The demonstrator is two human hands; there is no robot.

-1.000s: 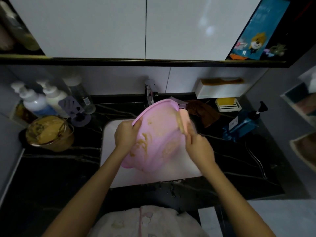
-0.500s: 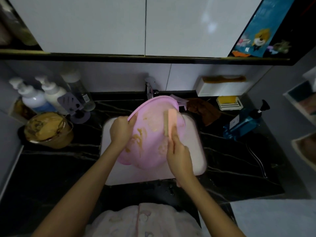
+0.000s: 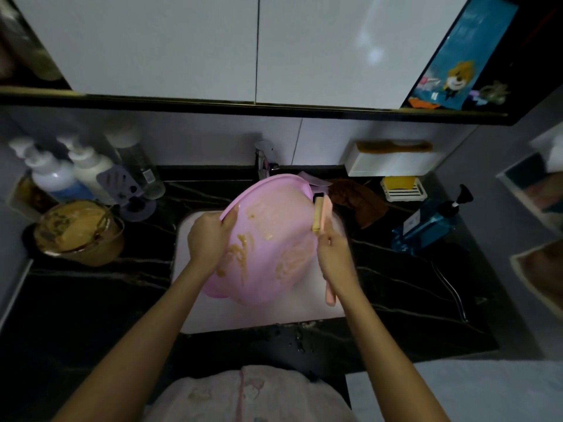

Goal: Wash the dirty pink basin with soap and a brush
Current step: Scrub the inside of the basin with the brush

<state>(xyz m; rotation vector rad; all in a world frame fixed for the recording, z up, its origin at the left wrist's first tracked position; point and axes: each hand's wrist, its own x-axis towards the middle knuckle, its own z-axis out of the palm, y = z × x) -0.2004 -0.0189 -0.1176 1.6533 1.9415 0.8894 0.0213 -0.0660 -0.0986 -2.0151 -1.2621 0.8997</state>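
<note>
The pink basin (image 3: 268, 239), smeared inside with yellowish paste, is tilted over the white sink (image 3: 304, 318), its open side facing the person. The faucet (image 3: 263, 161) rises just behind its upper rim, and a brown cloth (image 3: 359, 202) lies close to the right. The left hand (image 3: 207, 239) grips the left rim, thumb inside. The right hand (image 3: 333, 254) is curled round a pink brush (image 3: 319, 214), bristles against the basin's right rim. On the black table (image 3: 91, 300), a paste-filled bowl (image 3: 79, 233) stands well left and a blue pump bottle (image 3: 426, 223) well right; bare sink shows below the basin.
</note>
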